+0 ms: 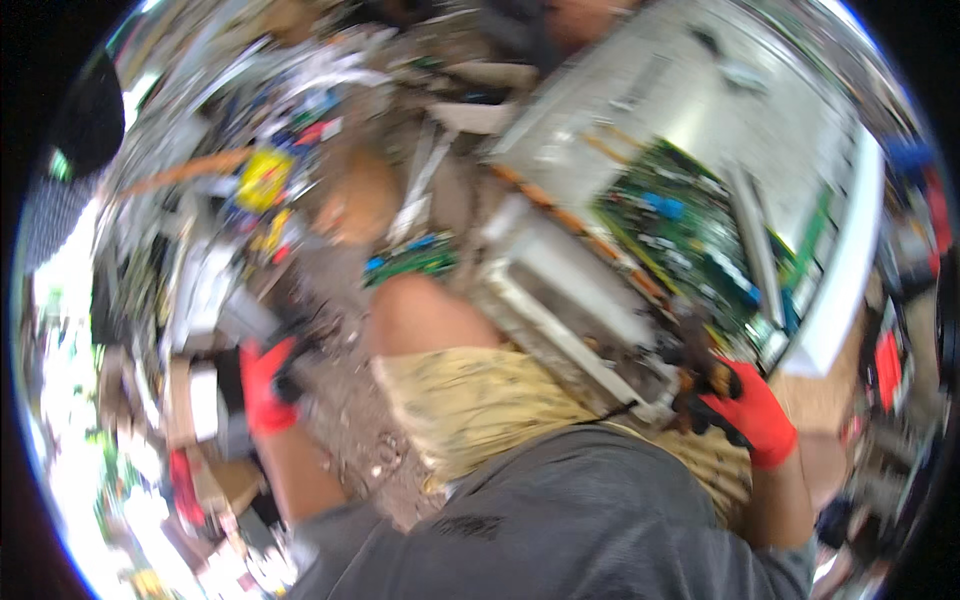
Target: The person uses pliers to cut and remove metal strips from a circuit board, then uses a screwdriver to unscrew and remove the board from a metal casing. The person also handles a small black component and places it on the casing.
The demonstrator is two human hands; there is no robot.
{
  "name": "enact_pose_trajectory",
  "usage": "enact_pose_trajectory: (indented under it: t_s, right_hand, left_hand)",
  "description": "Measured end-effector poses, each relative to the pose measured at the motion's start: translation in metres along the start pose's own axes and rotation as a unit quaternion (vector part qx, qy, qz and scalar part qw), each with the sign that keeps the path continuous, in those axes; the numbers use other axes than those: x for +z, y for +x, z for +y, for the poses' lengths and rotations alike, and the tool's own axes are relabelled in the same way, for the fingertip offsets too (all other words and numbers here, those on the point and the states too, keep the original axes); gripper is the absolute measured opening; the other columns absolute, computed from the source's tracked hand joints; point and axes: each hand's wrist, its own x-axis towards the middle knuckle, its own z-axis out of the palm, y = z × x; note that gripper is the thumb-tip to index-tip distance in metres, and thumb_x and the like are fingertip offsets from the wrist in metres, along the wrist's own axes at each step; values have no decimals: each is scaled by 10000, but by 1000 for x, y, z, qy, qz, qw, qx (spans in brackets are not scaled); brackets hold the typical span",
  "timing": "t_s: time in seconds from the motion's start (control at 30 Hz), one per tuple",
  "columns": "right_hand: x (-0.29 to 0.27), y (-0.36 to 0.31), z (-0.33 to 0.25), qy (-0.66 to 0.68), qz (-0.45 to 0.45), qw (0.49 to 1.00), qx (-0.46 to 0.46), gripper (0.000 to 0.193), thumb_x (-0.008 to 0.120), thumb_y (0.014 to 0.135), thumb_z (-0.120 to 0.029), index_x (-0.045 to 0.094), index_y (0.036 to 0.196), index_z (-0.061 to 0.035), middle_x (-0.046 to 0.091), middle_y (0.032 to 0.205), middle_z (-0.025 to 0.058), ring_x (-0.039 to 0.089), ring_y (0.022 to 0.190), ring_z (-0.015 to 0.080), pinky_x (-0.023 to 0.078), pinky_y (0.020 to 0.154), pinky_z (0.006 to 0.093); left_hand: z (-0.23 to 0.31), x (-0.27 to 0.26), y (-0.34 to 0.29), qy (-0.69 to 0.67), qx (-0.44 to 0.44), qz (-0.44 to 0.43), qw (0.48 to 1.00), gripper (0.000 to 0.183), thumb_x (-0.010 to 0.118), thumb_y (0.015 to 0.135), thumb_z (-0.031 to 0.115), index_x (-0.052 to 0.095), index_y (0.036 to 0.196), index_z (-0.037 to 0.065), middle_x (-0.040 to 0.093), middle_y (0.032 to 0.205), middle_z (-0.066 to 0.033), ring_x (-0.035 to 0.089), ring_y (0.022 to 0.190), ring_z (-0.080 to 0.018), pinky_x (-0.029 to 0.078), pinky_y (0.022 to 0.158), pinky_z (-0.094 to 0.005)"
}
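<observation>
My right hand (752, 412), in a red glove with dark fingertips, is curled against a dark brown, rusty-looking piece (690, 375); blur hides its kind. That piece is at the near corner of a large flat-screen panel (600, 110) lying back-up. Fixed to the panel is a green circuit board (680, 225) with blue parts, and a metal strip (755, 245) runs beside it. On the left, my left hand (270, 380) in a matching glove is low over the ground, beside a grey boxy piece (247, 316). Motion smears its fingers, so any hold is unclear.
A smaller green board (412, 262) lies on the dirt ground just beyond my knee. Heaped scrap, with a yellow item (265, 180) in it, fills the far left. Cardboard boxes (195, 400) stand at left. More clutter (890, 370) lines the right side.
</observation>
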Motion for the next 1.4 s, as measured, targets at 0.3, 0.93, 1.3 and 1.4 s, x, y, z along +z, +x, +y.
enact_pose_trajectory:
  t_s: [0.3,0.93,1.3,1.4]
  right_hand:
    - [1,-4,-8,-114,40,974,-194,511,702,876,-201,565,1347,-59,686,1079,154,654,997,220,514,873,358]
    - [-72,14,6,-96,444,868,-203,541,813,800,-226,507,1163,35,644,1093,231,637,996,344,506,853,408]
    - [-74,35,13,-194,487,839,-149,672,849,723,-215,509,1254,15,651,1154,229,630,1102,377,507,919,428]
    - [-75,41,15,-180,487,841,-154,607,822,742,-199,516,1224,8,646,1142,229,609,1121,391,495,932,442]
  left_hand:
    - [-133,-258,-17,561,-40,297,772,591,748,842,289,594,1254,-105,644,1219,-302,642,1093,-402,504,955,-460]
    - [-38,368,39,-338,-243,-390,821,334,621,957,264,628,1232,74,696,955,-91,686,843,-245,579,773,-405]
    - [-51,370,15,-310,-195,-386,847,280,588,1009,207,591,1258,78,671,1168,-87,635,1131,-237,518,961,-378]
    - [-57,368,17,-323,-196,-397,837,329,576,1014,212,569,1308,65,659,1223,-100,611,1190,-248,506,993,-380]
